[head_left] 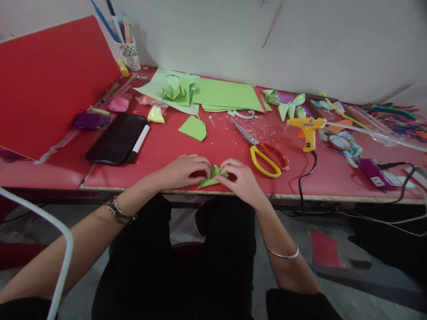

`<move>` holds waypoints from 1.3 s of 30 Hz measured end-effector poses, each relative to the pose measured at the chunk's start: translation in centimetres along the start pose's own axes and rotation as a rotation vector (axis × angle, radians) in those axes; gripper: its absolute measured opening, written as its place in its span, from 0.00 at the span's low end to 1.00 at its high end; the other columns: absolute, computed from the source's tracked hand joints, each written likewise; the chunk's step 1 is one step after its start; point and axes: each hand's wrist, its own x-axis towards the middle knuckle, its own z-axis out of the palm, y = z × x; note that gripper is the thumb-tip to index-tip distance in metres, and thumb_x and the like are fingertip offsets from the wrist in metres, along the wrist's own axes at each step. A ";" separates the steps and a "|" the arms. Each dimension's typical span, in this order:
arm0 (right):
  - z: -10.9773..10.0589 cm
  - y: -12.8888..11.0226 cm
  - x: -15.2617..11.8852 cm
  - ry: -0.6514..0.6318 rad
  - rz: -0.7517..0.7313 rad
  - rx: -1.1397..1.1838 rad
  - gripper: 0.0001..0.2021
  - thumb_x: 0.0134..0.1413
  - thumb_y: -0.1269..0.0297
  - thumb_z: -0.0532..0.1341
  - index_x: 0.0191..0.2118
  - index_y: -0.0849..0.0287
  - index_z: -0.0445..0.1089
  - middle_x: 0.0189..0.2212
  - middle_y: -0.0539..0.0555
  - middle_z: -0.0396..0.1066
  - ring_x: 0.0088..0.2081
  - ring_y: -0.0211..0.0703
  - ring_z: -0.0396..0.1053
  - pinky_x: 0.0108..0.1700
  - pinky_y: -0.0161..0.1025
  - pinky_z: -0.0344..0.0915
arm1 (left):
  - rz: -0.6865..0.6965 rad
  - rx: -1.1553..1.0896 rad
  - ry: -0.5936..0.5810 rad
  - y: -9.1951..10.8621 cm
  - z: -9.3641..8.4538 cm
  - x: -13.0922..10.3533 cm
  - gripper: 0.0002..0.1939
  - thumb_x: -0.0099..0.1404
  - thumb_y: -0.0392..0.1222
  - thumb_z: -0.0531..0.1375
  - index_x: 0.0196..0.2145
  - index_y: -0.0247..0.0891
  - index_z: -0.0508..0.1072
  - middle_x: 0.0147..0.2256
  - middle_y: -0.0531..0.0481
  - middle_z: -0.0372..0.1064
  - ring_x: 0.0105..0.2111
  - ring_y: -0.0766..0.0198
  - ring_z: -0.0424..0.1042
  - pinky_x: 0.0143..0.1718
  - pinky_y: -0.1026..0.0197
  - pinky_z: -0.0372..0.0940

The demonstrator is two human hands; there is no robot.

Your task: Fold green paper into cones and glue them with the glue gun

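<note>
A small piece of green paper (213, 177), folded or curled, lies at the front edge of the red table. From the left, my left hand (185, 171) pinches it, and my right hand (240, 178) grips its other side with thumb and fingers. Parts of the paper are hidden under my fingertips. Beyond my hands rests a loose cut piece of green paper (193, 128). To the right of my right hand lie scissors (265, 153) with one yellow and one red handle, their blades partly apart.
A yellow glue gun (307, 131) with a black cord stands on the right, near a purple power adapter (376, 174). A black phone (116, 138) and a marker (138, 144) lie left. Green sheets (230, 94) are at the back; a red board (56, 80) leans far left.
</note>
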 end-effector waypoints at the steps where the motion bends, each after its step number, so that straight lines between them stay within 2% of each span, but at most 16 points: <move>1: 0.0 0.0 0.0 0.000 -0.003 -0.008 0.08 0.52 0.63 0.59 0.25 0.60 0.65 0.31 0.51 0.66 0.34 0.37 0.64 0.38 0.36 0.59 | -0.010 -0.001 0.017 0.0 0.1 0.1 0.08 0.62 0.41 0.52 0.36 0.41 0.70 0.41 0.51 0.68 0.39 0.64 0.65 0.41 0.62 0.55; 5: 0.2 0.0 0.0 -0.004 -0.010 -0.049 0.08 0.52 0.62 0.59 0.26 0.60 0.65 0.31 0.52 0.66 0.34 0.38 0.63 0.38 0.36 0.58 | -0.036 -0.017 0.042 0.3 0.3 0.2 0.08 0.62 0.43 0.53 0.34 0.40 0.70 0.39 0.51 0.67 0.40 0.64 0.65 0.39 0.63 0.55; 9: 0.4 -0.1 0.0 -0.008 -0.006 -0.103 0.08 0.53 0.62 0.58 0.27 0.59 0.65 0.31 0.51 0.66 0.34 0.38 0.62 0.38 0.36 0.58 | -0.050 -0.013 0.049 1.3 0.1 0.1 0.13 0.65 0.48 0.49 0.35 0.38 0.69 0.39 0.49 0.67 0.40 0.63 0.65 0.39 0.62 0.55; 13: 0.5 -0.1 0.0 -0.005 0.000 -0.138 0.09 0.54 0.62 0.57 0.27 0.59 0.65 0.31 0.52 0.66 0.34 0.38 0.61 0.37 0.36 0.57 | -0.077 0.016 0.080 2.1 0.4 0.0 0.16 0.62 0.53 0.51 0.31 0.37 0.67 0.39 0.49 0.66 0.38 0.63 0.65 0.37 0.62 0.56; 19: 0.7 0.0 0.0 -0.003 0.001 -0.171 0.09 0.55 0.61 0.55 0.27 0.59 0.63 0.31 0.51 0.65 0.33 0.38 0.61 0.37 0.36 0.56 | -0.050 0.018 0.088 1.8 0.9 0.0 0.13 0.62 0.49 0.53 0.27 0.37 0.66 0.38 0.50 0.65 0.37 0.65 0.65 0.37 0.62 0.56; 24: 0.9 -0.1 -0.1 0.013 0.010 -0.248 0.10 0.56 0.61 0.54 0.27 0.59 0.62 0.30 0.52 0.63 0.32 0.39 0.60 0.36 0.36 0.56 | -0.034 0.003 0.093 1.5 0.8 -0.1 0.11 0.63 0.44 0.52 0.28 0.37 0.67 0.38 0.49 0.65 0.38 0.65 0.65 0.38 0.63 0.57; 39: 1.3 -0.6 0.2 -0.004 0.108 -0.370 0.13 0.59 0.60 0.49 0.27 0.60 0.62 0.27 0.52 0.62 0.29 0.37 0.58 0.32 0.35 0.52 | 0.067 -0.186 -0.011 0.1 -0.4 -0.9 0.06 0.61 0.41 0.55 0.34 0.39 0.70 0.44 0.46 0.64 0.44 0.62 0.64 0.46 0.60 0.57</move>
